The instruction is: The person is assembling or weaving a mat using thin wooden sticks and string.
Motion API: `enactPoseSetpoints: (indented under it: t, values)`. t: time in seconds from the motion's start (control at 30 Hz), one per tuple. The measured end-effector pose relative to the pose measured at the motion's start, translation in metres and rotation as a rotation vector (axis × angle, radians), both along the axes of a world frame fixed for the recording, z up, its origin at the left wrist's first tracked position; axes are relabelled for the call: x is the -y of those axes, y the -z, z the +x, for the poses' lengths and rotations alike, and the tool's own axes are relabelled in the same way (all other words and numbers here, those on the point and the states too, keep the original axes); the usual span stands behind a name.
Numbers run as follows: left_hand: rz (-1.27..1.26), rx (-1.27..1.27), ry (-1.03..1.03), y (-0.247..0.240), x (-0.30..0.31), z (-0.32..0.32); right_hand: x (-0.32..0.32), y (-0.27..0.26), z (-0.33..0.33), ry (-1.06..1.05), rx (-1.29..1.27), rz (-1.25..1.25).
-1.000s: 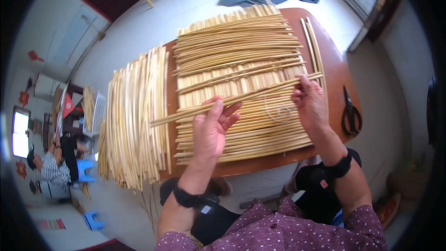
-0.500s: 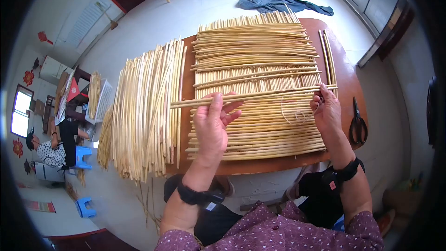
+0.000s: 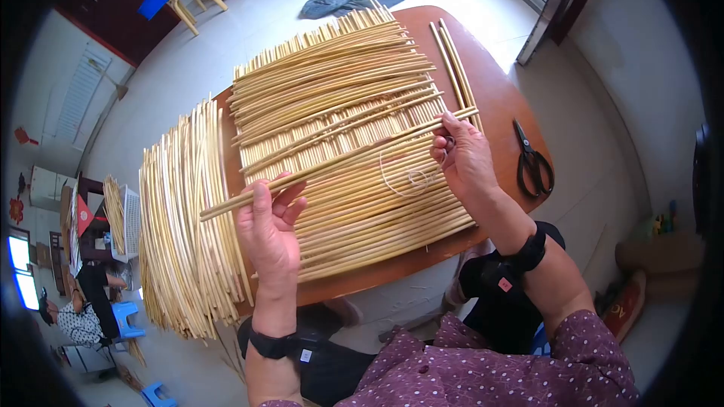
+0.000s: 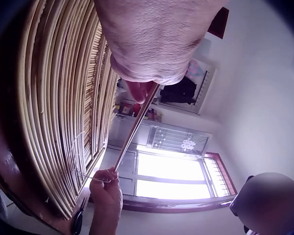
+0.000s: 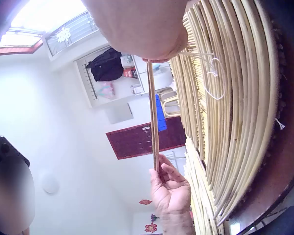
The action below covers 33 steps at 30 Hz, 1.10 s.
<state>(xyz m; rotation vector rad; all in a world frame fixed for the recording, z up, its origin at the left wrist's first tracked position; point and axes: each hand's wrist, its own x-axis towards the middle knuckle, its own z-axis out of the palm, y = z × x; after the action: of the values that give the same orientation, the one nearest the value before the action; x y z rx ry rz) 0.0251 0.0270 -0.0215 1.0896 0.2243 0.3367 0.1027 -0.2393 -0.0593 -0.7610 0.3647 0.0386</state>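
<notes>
A pair of long, thin, pale sticks (image 3: 339, 160) is held up above the table, slanting across the head view. My left hand (image 3: 271, 230) pinches them near their left end, thumb in front and fingers behind. At the other end my right hand (image 3: 469, 162) pinches the sticks between thumb and fingertips. A thin white string (image 3: 386, 177) runs from the right hand and lies in loops over a woven mat of sticks (image 3: 362, 237). In the right wrist view, the string (image 5: 220, 93) curls over the row of sticks.
The mat covers much of a brown table (image 3: 494, 98). Loose sticks (image 3: 185, 226) are piled at its left, and a few more sticks (image 3: 456, 68) lie right of the mat. Black scissors (image 3: 534, 173) rest near the right edge. Another person (image 3: 79, 320) sits far left.
The head view has swung, so the table sits further left than half a second ago. Both hands keep their hold on the sticks, which now slant more steeply in view.
</notes>
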Motion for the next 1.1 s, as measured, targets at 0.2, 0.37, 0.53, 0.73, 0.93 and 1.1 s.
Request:
enactPoseSetpoints:
  t: [0.2, 0.37, 0.53, 0.73, 0.93, 1.1]
  values:
    - [-0.097, -0.093, 0.023, 0.002, 0.005, 0.005, 0.002, -0.003, 0.000, 0.005, 0.002, -0.009]
    - [-0.178, -0.178, 0.111, 0.006, 0.005, 0.007, 0.000, -0.002, -0.002, -0.046, 0.040, -0.002]
    - [-0.155, -0.170, 0.091, 0.007, 0.003, 0.007, -0.002, -0.007, -0.003, -0.063, 0.073, 0.015]
    - [-0.161, -0.248, 0.172, -0.002, 0.009, 0.007, -0.004, 0.002, -0.003, -0.014, 0.063, 0.041]
    - [0.748, -0.168, 0.314, -0.007, 0.026, -0.004, -0.008, 0.002, -0.005, -0.019, 0.091, 0.049]
    - [1.722, 0.615, -0.019, -0.027, 0.047, 0.015, -0.028, -0.001, -0.024, -0.105, 0.072, 0.011]
